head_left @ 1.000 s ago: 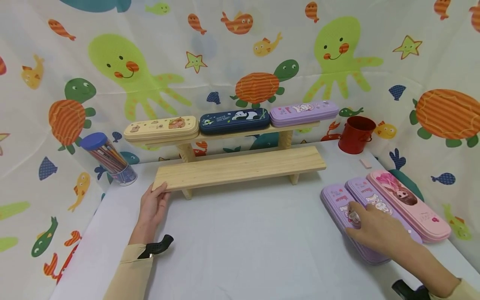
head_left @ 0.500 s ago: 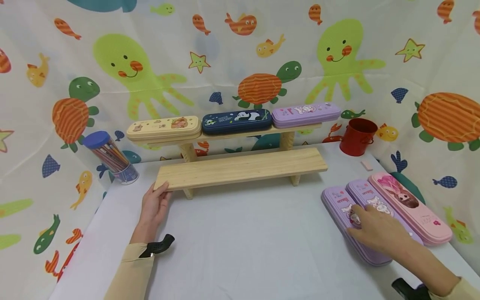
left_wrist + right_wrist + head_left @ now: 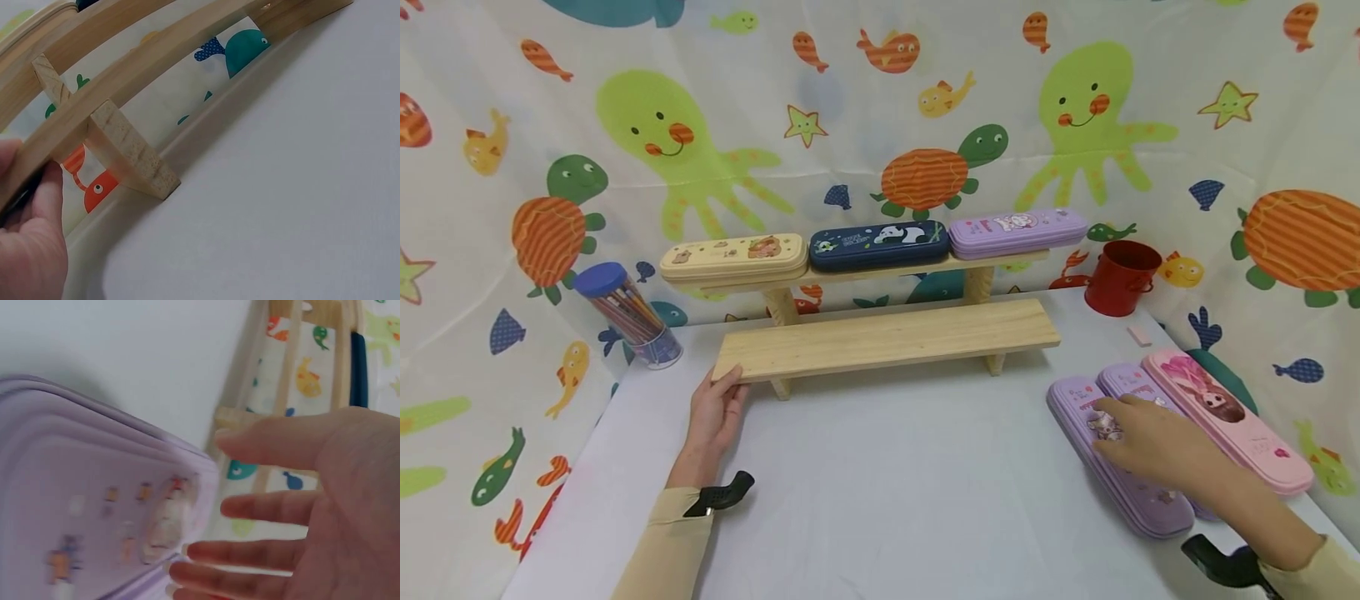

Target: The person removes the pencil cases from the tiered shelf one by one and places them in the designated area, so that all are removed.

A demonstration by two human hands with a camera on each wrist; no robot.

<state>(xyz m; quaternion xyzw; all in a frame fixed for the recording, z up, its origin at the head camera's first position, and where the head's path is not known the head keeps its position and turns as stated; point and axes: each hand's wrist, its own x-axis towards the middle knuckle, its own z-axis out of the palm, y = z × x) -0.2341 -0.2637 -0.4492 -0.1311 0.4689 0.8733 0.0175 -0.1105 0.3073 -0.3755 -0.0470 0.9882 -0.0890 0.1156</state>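
My left hand (image 3: pixel 713 421) grips the left end of a two-tier wooden shelf (image 3: pixel 887 337), thumb on top of the lower board and fingers beneath it. In the left wrist view the board's underside and a leg show beside that hand (image 3: pixel 34 250). My right hand (image 3: pixel 1157 442) is over two purple pencil cases at the table's right, and partly hides them. The nearer purple pencil case (image 3: pixel 1142 504) overlaps the fingertips. The right wrist view shows this hand (image 3: pixel 337 519) with fingers extended and nothing between them, beside the purple pencil case (image 3: pixel 94 487).
A pink pencil case (image 3: pixel 1262 450) lies right of the purple ones. On the upper tier sit cream (image 3: pixel 733 258), navy (image 3: pixel 880 245) and lilac (image 3: pixel 1018 233) cases. A pencil jar (image 3: pixel 632 317) stands left, a red bucket (image 3: pixel 1122 279) right, with a small pink block (image 3: pixel 1138 336) before it.
The right hand has shifted slightly up relative to the purple pencil cases, now hiding more of the second one. The head view has tilted a little. The left hand keeps its grip on the shelf.
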